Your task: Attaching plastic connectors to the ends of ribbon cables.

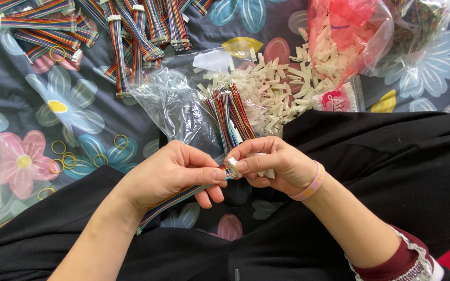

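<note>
A dark floral cloth [37, 119], printed with blue, pink and yellow flowers, is spread beneath everything, and black-clad legs [391, 171] are folded across its lower part. At the top left a heap of finished rainbow ribbon cables [115, 31] is laid out, each capped with a pale end piece. At the top right a clear bag with a red tint [350, 31] is seen, from which a pile of small cream plastic connector housings [277, 88] is spilled onto the cloth. Just left of that pile, a crumpled clear plastic bag [170, 104] is lying with a bundle of loose multicoloured wires [230, 112] resting partly on it. Several yellow rubber bands [66, 156] are scattered at the left, well apart from the hands.

Near the centre, a rainbow ribbon cable [178, 198] is pinched between thumb and fingers of the left hand [175, 174], its length trailing down and to the left under the wrist. Its end is met by a small cream connector [231, 167], which is pinched by the thumb and fingertips of the right hand [272, 164]. The two hands are brought close together, almost touching at the connector. A pink wristband [311, 183] is worn on the right wrist.
</note>
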